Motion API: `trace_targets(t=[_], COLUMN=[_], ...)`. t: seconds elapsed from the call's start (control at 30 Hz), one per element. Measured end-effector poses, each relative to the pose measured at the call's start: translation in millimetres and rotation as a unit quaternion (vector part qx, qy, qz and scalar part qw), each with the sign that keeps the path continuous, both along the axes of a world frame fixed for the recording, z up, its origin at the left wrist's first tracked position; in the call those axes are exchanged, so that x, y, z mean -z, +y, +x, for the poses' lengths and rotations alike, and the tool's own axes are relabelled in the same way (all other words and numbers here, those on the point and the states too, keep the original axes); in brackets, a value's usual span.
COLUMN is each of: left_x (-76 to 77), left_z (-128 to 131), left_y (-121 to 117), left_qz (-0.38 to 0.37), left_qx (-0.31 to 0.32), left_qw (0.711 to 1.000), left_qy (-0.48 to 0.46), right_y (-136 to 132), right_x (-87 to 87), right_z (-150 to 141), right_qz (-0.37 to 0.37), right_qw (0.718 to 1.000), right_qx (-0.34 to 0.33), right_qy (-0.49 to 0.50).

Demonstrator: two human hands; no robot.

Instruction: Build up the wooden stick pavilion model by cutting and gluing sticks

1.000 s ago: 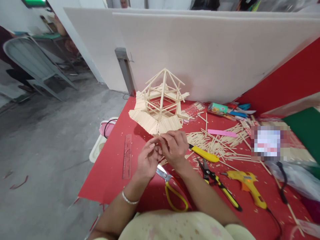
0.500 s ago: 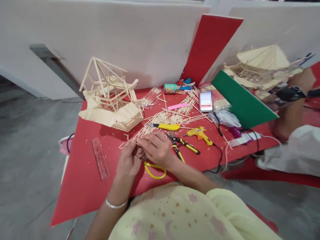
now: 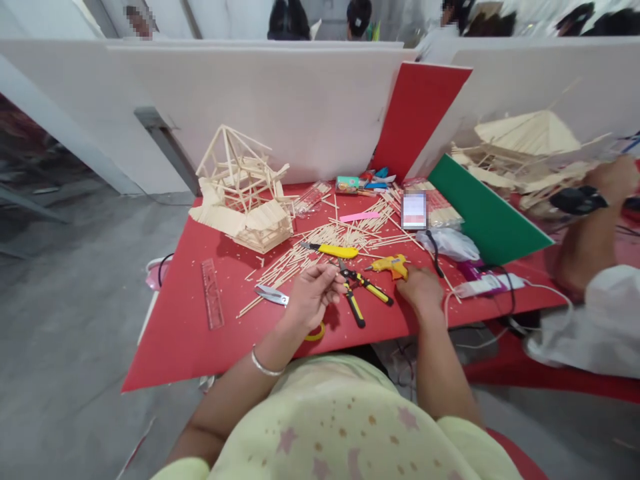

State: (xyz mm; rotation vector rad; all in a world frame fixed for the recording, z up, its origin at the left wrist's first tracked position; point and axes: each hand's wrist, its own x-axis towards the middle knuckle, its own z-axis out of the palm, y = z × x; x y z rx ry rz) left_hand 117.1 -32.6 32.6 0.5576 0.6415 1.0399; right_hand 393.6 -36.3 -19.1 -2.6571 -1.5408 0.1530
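Observation:
My left hand is raised over the front of the table with thumb and fingertips pinched together; what they hold, if anything, is too small to make out. Under it lie scissors, with bare blades to the left and a yellow handle below. My right hand is closed around the handle of a yellow glue gun, whose nozzle points left. Between my hands rest yellow-and-black pliers. A yellow utility knife lies beyond them beside loose wooden sticks.
A stick-built model house stands at the back left. A clear ruler lies at the left. Behind my right hand are a phone, a plastic bag and a leaning green board. Another person's arm is at the far right.
My hands were together over the scissors; now they are apart. The right has moved right and taken hold of the glue gun. The left has shifted slightly right. The camera view has tilted up.

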Motion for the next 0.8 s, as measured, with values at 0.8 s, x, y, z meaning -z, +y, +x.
trace_targets(t=[0.8], left_x=[-12.7], left_z=[-118], left_y=[46], left_qz=[-0.053], left_qx=[-0.280], left_qw=[0.956], left_qy=[-0.066], right_y=[100], right_x=[-140.4], right_z=[-210], right_qz=[0.393], right_qw=[0.854], right_qx=[-0.332], right_qy=[-0.082])
